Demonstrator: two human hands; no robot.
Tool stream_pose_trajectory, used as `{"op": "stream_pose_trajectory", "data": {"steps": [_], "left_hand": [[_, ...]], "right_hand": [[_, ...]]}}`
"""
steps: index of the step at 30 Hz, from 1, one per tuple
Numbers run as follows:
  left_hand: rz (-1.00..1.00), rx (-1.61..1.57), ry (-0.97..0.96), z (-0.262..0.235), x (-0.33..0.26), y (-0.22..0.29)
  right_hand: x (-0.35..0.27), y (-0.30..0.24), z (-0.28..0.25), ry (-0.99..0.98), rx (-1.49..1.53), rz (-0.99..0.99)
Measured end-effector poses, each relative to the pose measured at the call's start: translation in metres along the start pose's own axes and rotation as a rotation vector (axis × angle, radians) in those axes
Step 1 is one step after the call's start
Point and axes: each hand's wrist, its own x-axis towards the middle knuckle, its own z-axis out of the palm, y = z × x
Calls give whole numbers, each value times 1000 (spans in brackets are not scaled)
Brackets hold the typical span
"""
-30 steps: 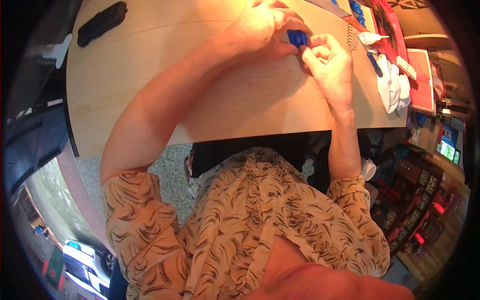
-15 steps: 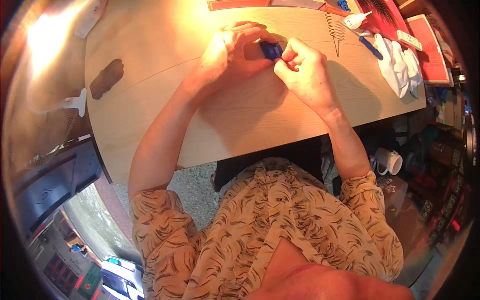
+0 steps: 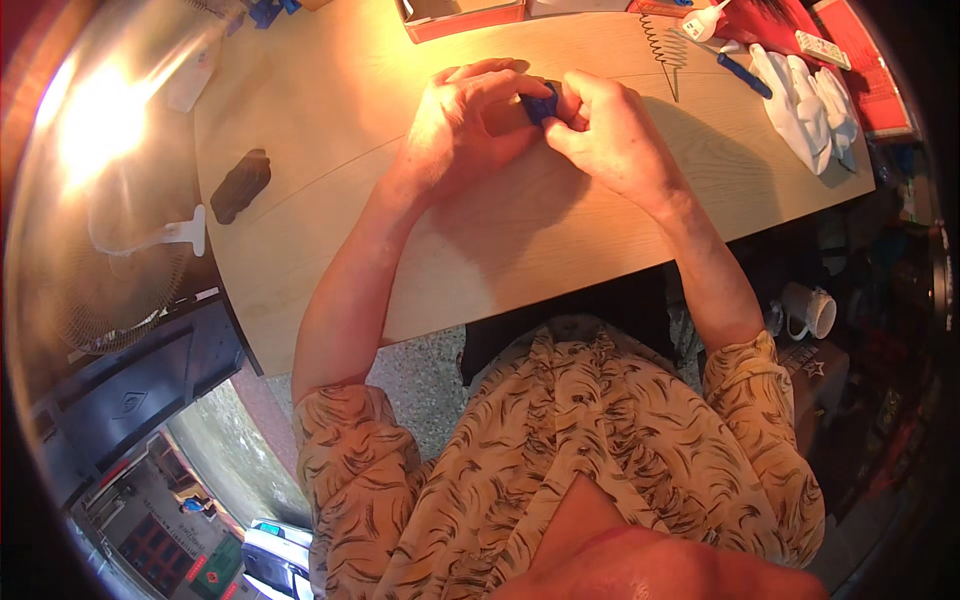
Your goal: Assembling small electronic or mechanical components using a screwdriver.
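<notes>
Head view shows your two hands meeting at about 12 o'clock on the pale wooden table (image 3: 560, 250), over its smooth, lightly grained top. Your left hand (image 3: 465, 125) is curled, fingers bent over a small blue piece (image 3: 541, 103), and your right hand (image 3: 605, 135) pinches the same piece from the other side, thumb and fingertips closed on it. Most of the blue piece is hidden between your fingers, so its shape cannot be told.

At 12 o'clock, at the table's far edge, lies a flat red box (image 3: 460, 18) with a pale inside. Toward 1 o'clock a thin wire coil (image 3: 665, 48) lies on the wood, with a blue pen (image 3: 742, 75) and a small white bottle (image 3: 705, 18) just beyond it. At 2 o'clock soft white gloves (image 3: 808, 108) lie crumpled beside a red flat package (image 3: 870, 75). At 10 o'clock a dark, lumpy oblong thing (image 3: 240, 185) rests alone on the wood. Off the table at 3 o'clock stands a white mug (image 3: 812, 310).
</notes>
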Motion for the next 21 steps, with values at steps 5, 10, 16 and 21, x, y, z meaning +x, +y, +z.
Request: {"op": "stream_pose_trajectory", "data": {"steps": [5,10,16,21], "left_hand": [[-68,-4,-55,-4,2,1],[-14,-14,-112,-7,6,1],[-114,-50,-121,-9,4,3],[-120,-91,-92,-8,4,-2]], "right_hand": [[1,25,-17,180,145,-197],[7,54,-13,254,172,-303],[4,54,-23,250,-44,-487],[-2,48,-29,122,-44,-447]]}}
